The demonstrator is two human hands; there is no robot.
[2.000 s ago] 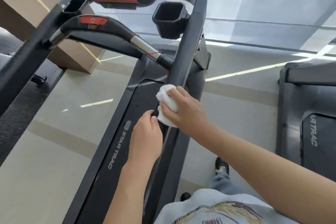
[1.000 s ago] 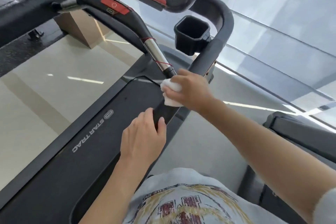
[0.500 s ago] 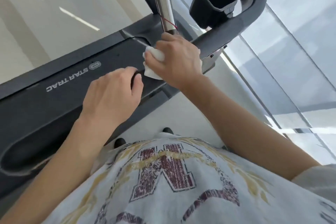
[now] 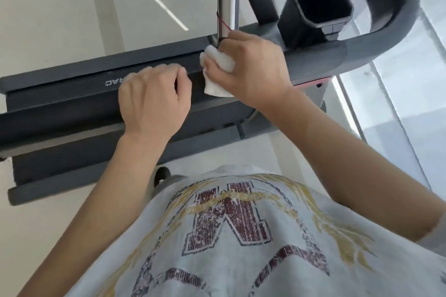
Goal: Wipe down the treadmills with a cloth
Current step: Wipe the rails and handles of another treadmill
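Note:
A dark grey treadmill (image 4: 72,103) runs across the view, its side handrail (image 4: 313,58) passing under both my hands. My right hand (image 4: 251,72) grips a crumpled white cloth (image 4: 217,75) and presses it onto the handrail, just below the end of a chrome grip bar (image 4: 228,0). My left hand (image 4: 154,101) is curled over the same rail a little to the left of the cloth, its fingertips hidden behind the rail.
A black cup holder (image 4: 318,5) sticks up just right of the chrome bar, and the handrail curves up around it (image 4: 391,0). Glossy pale floor (image 4: 72,7) lies beyond the treadmill. A glass wall (image 4: 410,79) is on the right. My printed T-shirt (image 4: 229,236) fills the lower view.
The view has tilted down and rolled, so the treadmill now lies across the frame. My right hand slid the cloth up the rail to the chrome bar's end; my left hand followed.

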